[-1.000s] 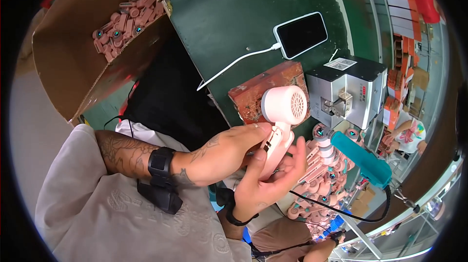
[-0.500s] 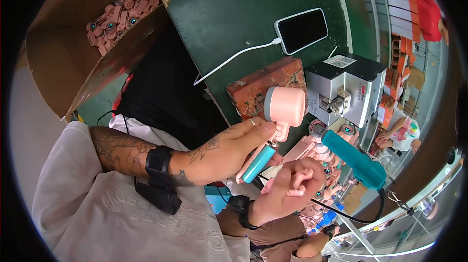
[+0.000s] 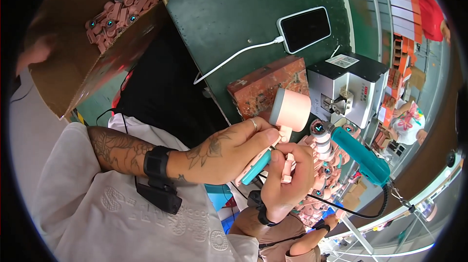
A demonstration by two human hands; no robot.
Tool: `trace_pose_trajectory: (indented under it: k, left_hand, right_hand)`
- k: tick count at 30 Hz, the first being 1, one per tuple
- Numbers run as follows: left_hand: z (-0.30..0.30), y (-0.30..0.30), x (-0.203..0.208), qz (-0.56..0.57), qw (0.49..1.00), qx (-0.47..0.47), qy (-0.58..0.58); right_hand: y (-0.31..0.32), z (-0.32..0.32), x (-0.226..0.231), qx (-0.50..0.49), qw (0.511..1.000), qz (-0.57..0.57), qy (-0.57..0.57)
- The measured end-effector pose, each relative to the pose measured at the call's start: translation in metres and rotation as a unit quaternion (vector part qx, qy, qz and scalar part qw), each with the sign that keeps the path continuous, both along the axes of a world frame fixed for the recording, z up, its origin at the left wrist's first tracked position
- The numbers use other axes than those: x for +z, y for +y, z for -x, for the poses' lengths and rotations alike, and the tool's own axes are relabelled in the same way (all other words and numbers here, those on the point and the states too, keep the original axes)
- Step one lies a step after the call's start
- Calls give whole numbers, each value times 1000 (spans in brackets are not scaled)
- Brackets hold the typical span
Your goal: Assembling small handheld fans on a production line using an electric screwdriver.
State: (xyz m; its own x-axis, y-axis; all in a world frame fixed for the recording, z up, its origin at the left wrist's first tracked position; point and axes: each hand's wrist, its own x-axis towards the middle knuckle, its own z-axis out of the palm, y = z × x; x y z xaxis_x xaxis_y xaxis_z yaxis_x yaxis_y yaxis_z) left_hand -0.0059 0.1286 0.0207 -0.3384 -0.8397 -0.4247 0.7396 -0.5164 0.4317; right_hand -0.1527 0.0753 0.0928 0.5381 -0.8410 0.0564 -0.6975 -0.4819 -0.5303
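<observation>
My left hand is closed round a pink handheld fan with a grey-rimmed round head. Its handle is uncovered, and a teal cylindrical battery shows along it. Against the top end of that battery are the thumb and fingertips of my right hand. Small pink plastic parts sit in the curled fingers of this hand. Whatever its fingertips pinch is too small to make out.
Beyond the fan are a red-brown block, a silver-and-black machine and a cabled phone. A teal electric screwdriver hangs at right above piled pink fans. A cardboard box holds more. Another person's blurred hand is beside it.
My right hand has moved up and left onto the open handle, its fingertips now at the battery's end. The fan head has tilted slightly. Another person's hand has appeared by the cardboard box.
</observation>
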Motion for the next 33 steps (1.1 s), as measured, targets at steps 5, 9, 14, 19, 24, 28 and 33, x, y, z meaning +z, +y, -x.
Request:
trace_pose_trajectory:
  k: [5,9,14,19,24,28,33]
  left_hand:
    - [-2,0,2,15,999,-6,-43]
    - [-6,-1,5,58,991,-18,-116]
    - [-7,-3,5,44,996,-14,-72]
    - [-7,-3,4,16,998,-35,-58]
    - [-14,-6,5,26,995,-53,-76]
    - [-14,-6,4,42,994,-49,-88]
    - [-12,-5,3,75,990,-28,-120]
  right_hand:
    - [3,6,-10,28,999,42,3]
    - [4,9,-22,37,996,50,-57]
    - [0,13,-14,21,998,17,-61]
    - [-5,12,1,56,997,35,27]
    - [-3,12,-6,63,996,34,54]
    - [1,14,-16,52,997,61,10]
    - [2,16,-19,36,997,62,-14]
